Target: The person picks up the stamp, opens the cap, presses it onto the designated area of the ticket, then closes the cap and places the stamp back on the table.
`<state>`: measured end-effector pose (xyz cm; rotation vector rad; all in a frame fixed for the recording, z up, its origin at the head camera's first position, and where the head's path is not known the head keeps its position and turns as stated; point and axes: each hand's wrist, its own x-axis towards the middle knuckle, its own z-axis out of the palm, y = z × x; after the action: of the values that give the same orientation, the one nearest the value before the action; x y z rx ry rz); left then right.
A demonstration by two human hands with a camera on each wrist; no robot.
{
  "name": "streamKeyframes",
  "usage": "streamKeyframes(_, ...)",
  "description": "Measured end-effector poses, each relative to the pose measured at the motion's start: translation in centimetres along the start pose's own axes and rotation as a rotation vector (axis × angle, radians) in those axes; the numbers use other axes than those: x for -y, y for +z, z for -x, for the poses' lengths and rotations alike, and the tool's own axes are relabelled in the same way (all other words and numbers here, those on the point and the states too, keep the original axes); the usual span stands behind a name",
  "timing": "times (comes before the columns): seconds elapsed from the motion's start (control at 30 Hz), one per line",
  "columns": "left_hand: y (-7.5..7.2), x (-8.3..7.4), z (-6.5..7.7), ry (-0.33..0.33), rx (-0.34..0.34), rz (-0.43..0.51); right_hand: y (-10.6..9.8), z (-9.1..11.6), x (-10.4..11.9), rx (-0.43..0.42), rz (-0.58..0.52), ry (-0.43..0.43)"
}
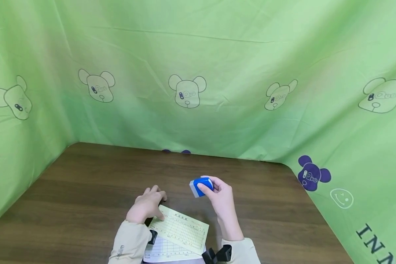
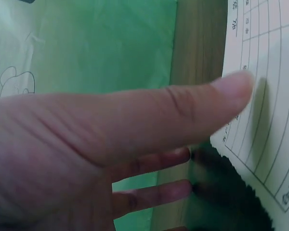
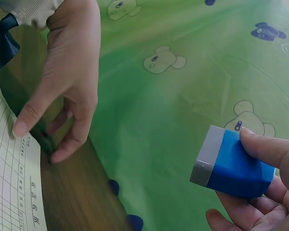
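My right hand [image 1: 223, 200] holds a blue block-shaped stamp [image 1: 202, 186] with a grey end above the table, pinched between thumb and fingers. In the right wrist view the stamp's grey end [image 3: 205, 156] points left, away from the palm. My left hand [image 1: 146, 206] is at the upper left corner of a yellowish printed receipt form [image 1: 184, 229]. In the left wrist view its straight thumb [image 2: 183, 108] lies over the form's edge, while the fingertips [image 2: 180, 190] reach down to the table beside it. Whether the thumb presses the paper is unclear.
Under the yellowish form lies a white gridded form [image 1: 166, 251], turned at an angle to it. The brown wooden table [image 1: 95, 183] ends at a green curtain [image 1: 135, 121] printed with bear heads. Black wrist mounts [image 1: 217, 255] sit on both sleeves.
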<state>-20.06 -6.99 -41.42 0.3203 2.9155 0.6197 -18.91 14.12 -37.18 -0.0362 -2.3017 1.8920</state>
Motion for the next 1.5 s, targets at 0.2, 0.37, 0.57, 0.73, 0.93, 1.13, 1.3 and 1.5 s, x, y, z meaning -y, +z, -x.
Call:
streamKeyframes(0.2, 0.1, 0.3, 0.3, -0.004, -0.01, -0.005, -0.2, 0.1, 0.2, -0.007, 0.006, 0.012)
streamKeyframes(0.37, 0.1, 0.3, 0.2, -0.009, 0.013, -0.005, -0.4, 0.1, 0.4, -0.002, 0.005, 0.02)
streamKeyframes(0.57, 0.1, 0.1, 0.1, -0.037, 0.058, 0.01, -0.4, 0.1, 0.5, 0.001, 0.004, 0.017)
streamKeyframes(0.73, -0.1, 0.1, 0.0, -0.043, 0.079, -0.012, -0.6, 0.1, 0.5, 0.0, 0.003, 0.021)
streamKeyframes(0.93, 0.0, 0.2, 0.3, -0.004, 0.037, 0.045, -0.9, 0.0, 0.6, -0.005, 0.0, 0.026)
streamKeyframes(1.13, -0.3, 0.7, 1.2, 0.059, 0.001, 0.144, -1.2, -0.1, 0.5, -0.006, -0.001, 0.025)
streamKeyframes(1.3, -1.1, 1.8, 1.8, 0.195, -0.018, 0.289, -1.3, -0.1, 0.5, -0.016, 0.0, 0.033)
streamKeyframes(1.5, -1.5, 3.1, 3.3, 0.284, -0.013, 0.416, -1.4, 0.0, 0.7, -0.01, -0.02, 0.041)
